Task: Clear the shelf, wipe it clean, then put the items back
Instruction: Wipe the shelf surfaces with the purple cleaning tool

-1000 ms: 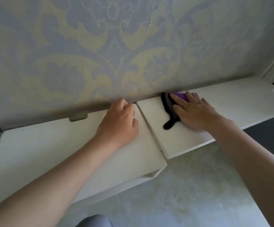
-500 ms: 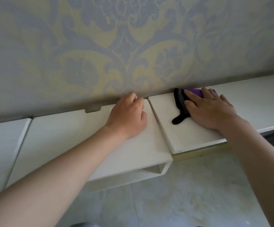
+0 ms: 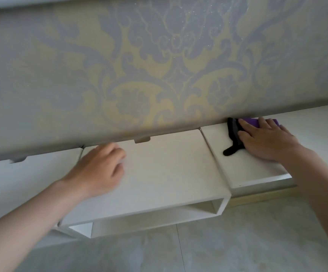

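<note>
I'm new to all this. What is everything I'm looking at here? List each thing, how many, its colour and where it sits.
wall: one, grey-blue and yellow patterned wallpaper, behind the shelves, filling the upper half.
shelf sections: three, white, in a row along the wall: left section, middle section (a hollow box), right section.
wall tab: one, grey-beige, at the back edge of the middle section.
wiping pad: one, purple with black edging, on the right section against the wall.
floor: one, pale marbled tiles, below the shelves.
left hand: one, blurred, on the middle section's left part, holding nothing.
right hand: one, fingers flat on the wiping pad.
</note>
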